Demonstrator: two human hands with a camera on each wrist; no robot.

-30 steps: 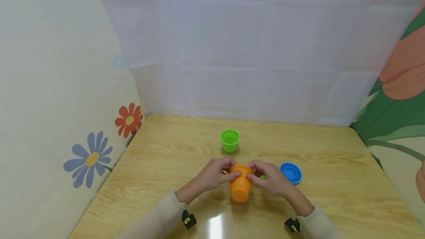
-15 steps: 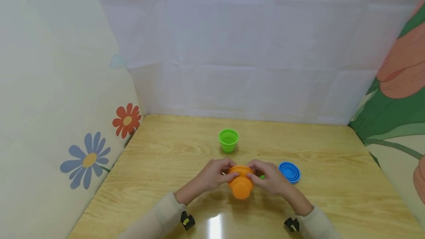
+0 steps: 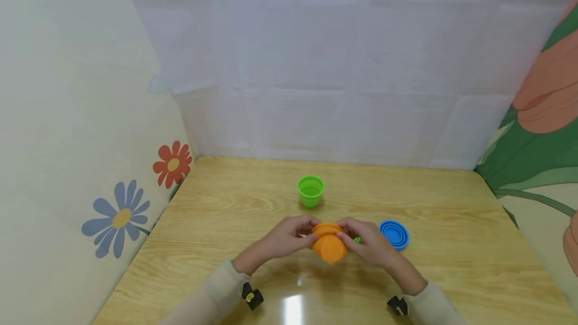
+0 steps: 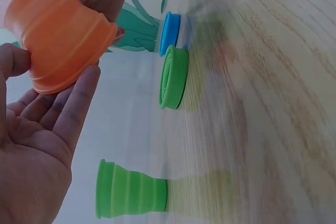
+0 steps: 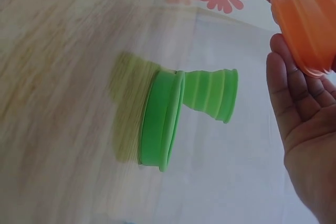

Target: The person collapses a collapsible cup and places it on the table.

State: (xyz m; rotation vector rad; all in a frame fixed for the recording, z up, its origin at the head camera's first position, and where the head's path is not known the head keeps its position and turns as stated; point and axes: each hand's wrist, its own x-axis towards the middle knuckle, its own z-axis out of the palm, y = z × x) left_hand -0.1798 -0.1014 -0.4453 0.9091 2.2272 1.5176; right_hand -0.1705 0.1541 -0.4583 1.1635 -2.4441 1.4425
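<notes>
Both hands hold an orange collapsible cup (image 3: 331, 250) above the table, its base turned toward the person. My left hand (image 3: 289, 237) pinches the left side near the rim, thumb on the near wall and fingers at the far side. On the opposite side, my right hand (image 3: 368, 242) grips the rim in the same way. The left wrist view shows the ridged wall of the orange cup (image 4: 63, 38) tilted between the hands. Behind the right fingers lies a flattened green cup (image 5: 159, 121), mostly hidden in the head view.
An extended green cup (image 3: 310, 192) stands upright farther back on the wooden table (image 3: 244, 189). To the right of the right hand lies a flattened blue cup (image 3: 394, 235). A white cloth (image 3: 316, 64) hangs behind the table, with flower-printed cloth at both sides.
The orange cup's base has moved up and slightly right, so the cup looks shorter in the head view. Both hands keep hold near its rim, almost in place.
</notes>
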